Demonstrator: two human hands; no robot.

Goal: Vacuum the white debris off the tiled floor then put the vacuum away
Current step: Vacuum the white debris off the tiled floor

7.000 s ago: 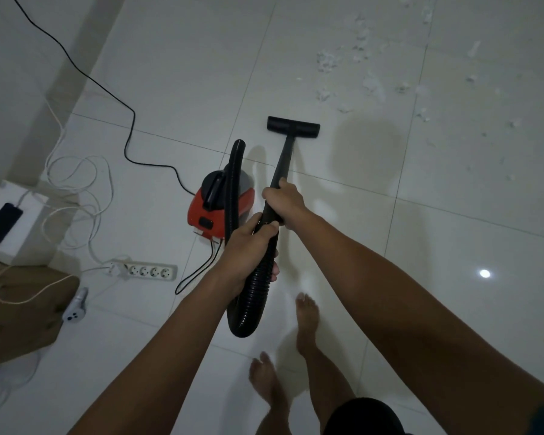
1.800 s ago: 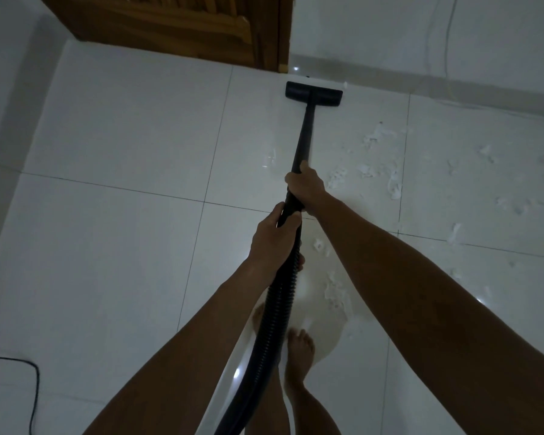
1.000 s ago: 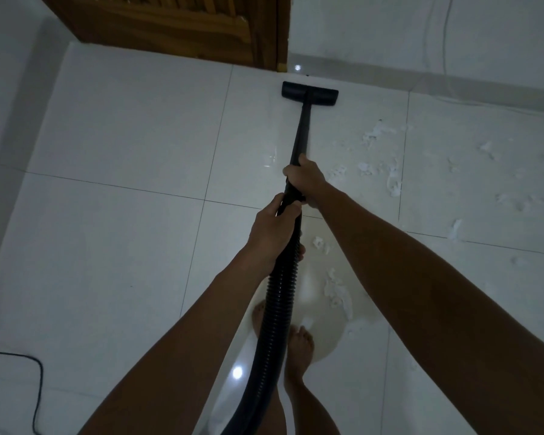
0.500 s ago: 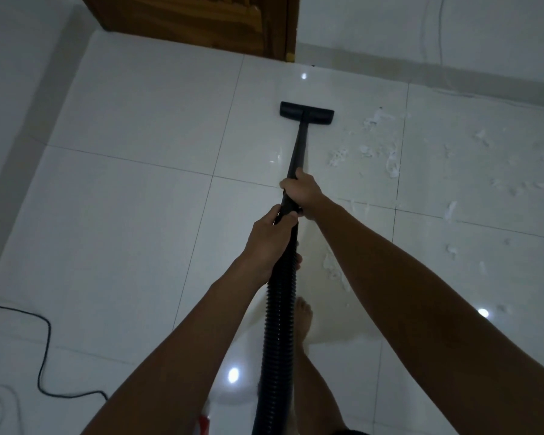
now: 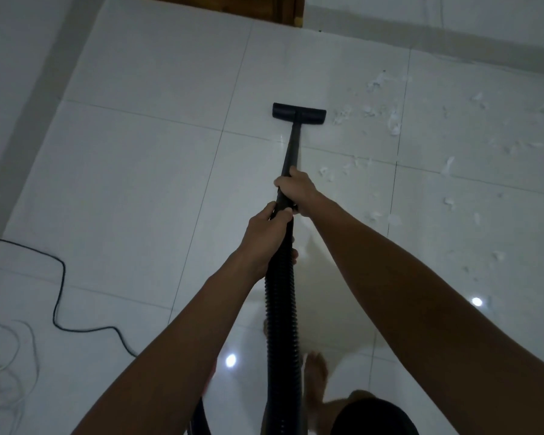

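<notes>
At twelve o'clock the nozzle [image 5: 299, 111] is laid on the tiled floor [image 5: 145, 171]; the wand [image 5: 291, 152] is clasped by the right hand [image 5: 296, 189], the hose [image 5: 281, 296] by the left hand [image 5: 266, 237]. Vacuuming is under way; a sweep toward the white debris [image 5: 393, 127] at two o'clock is judged next.

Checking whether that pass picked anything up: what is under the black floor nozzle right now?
The flat black floor nozzle sits on bare white tile, and the white debris scraps lie just to its right. Whatever is directly beneath the nozzle is covered.

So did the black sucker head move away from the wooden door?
Yes. The vacuum head has slid back from the wooden door, toward the person, nearly a tile's length.
</notes>
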